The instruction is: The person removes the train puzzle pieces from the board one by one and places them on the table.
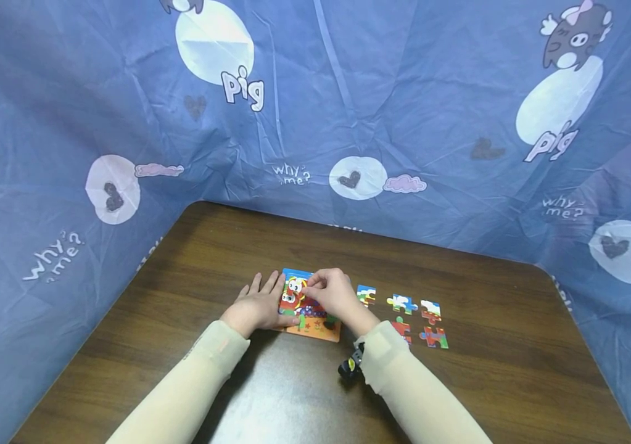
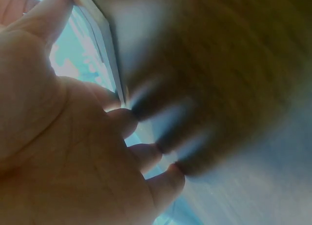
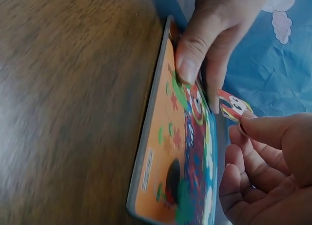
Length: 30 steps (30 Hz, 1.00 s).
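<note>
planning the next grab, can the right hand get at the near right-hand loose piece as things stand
Probably not just yet: the right hand pinches another puzzle piece. Once free, it likely could, since the near right-hand loose piece lies uncovered on the table.

Blue cloth (image 1: 304, 129) hangs creased behind the table (image 1: 504, 351) and along both its sides, printed with pigs (image 1: 578, 38), pink clouds (image 1: 405, 184), dark hearts (image 1: 350, 179) and the words "why me?"; the brown wood top has rounded far corners, and from here I see light (image 1: 271, 407) glaring pale off its near part
</note>
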### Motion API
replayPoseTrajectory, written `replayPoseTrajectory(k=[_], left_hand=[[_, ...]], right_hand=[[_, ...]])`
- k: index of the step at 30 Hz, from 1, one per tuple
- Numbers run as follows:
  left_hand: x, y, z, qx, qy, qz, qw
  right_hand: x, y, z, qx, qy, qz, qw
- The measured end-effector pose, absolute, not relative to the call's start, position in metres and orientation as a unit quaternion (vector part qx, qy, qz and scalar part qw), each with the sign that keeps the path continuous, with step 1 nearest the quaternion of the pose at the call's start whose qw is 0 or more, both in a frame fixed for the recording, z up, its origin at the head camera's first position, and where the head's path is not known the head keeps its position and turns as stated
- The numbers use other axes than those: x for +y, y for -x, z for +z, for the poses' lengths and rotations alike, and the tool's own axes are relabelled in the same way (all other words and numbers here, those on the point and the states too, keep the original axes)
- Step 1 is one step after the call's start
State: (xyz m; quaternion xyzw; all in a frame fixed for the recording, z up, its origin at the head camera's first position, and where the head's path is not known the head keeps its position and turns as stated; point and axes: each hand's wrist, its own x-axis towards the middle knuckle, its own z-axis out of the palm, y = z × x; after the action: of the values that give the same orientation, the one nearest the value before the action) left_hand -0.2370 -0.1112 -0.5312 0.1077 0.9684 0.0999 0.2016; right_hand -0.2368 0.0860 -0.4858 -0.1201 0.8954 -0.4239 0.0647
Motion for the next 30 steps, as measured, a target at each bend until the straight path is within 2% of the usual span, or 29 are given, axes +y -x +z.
replayPoseTrajectory(k=[10,22,30], left_hand=[[-0.108,0.232,-0.523,0.967,-0.104,0.118,0.202],[-0.111,0.236,-0.532,0.968,-0.109,0.114,0.194],[-0.107,0.218,-0.501,0.967,-0.105,0.128,0.193]], right_hand=[[0.123,0.231,-0.483,0.894,0.096,-0.435,0.055],[0.168,0.223,-0.486,0.895,0.08,-0.436,0.044],[0.189,0.216,-0.485,0.899,0.072,-0.429,0.056]])
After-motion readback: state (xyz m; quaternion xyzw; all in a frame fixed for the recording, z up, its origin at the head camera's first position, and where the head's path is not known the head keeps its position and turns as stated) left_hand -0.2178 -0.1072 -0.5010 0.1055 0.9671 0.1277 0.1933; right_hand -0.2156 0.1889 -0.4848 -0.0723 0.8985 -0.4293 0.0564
